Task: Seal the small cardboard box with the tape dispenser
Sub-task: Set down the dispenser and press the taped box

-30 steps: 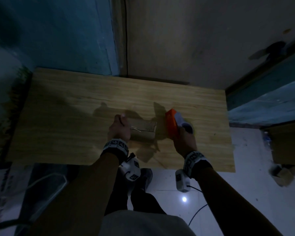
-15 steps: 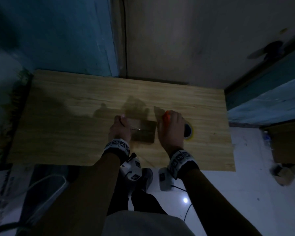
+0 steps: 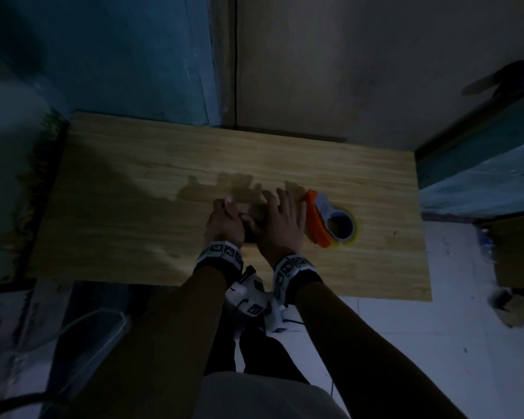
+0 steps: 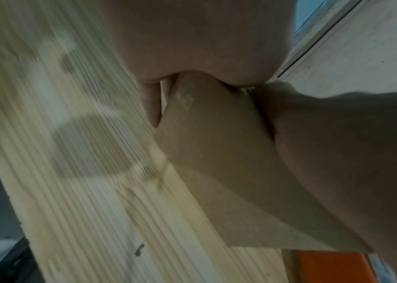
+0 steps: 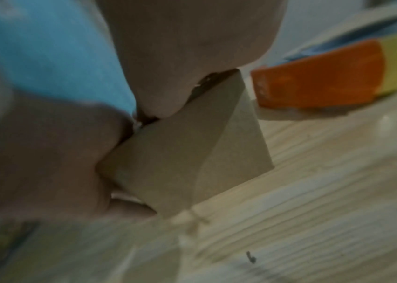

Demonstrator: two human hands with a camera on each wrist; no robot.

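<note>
The small brown cardboard box stands on the wooden table, almost hidden between my hands in the head view. My left hand grips its left end, fingers curled round the far side. My right hand lies flat on the box's top, fingers straight and spread, palm pressing down. The orange tape dispenser with its yellow-edged tape roll lies on the table just right of the box, held by neither hand.
The table backs onto a blue and beige wall. Its front edge is close to my wrists. White tiled floor lies right of me, with brown cartons at the far right. A dark cable runs on the floor at the left.
My right hand put the tape dispenser down on the table right of the box, then moved left to lie flat on the box top. My left hand kept its grip.
</note>
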